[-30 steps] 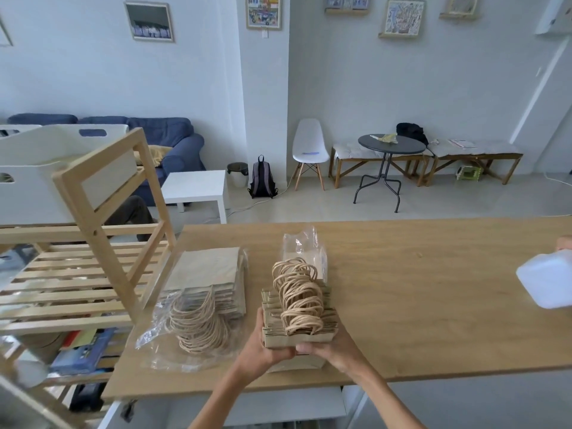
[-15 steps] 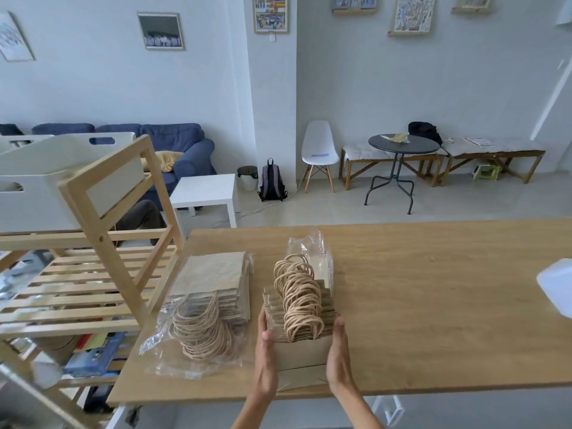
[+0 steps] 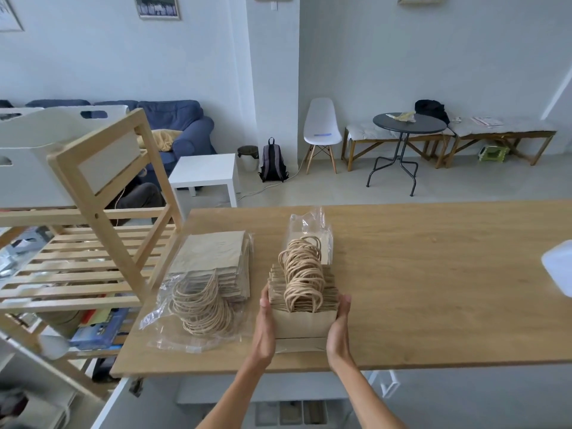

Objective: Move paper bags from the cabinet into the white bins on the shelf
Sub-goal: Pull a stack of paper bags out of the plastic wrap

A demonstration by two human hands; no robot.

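A stack of brown paper bags with twine handles stands on edge on the wooden countertop, partly in clear plastic wrap. My left hand presses flat on its left side and my right hand on its right side, clamping it between the palms. A second stack of paper bags lies flat in plastic just to the left. White bins sit on top of the wooden shelf at the far left.
A white plastic object sits at the counter's right edge. The shelf's slatted middle level holds nothing; the lower level carries books and clutter. Beyond the counter are a sofa, white side table, chair and round table.
My hands shifted from gripping the stack's near end with curled fingers to lying flat along its two sides. The view tilted down and drew closer to the counter.
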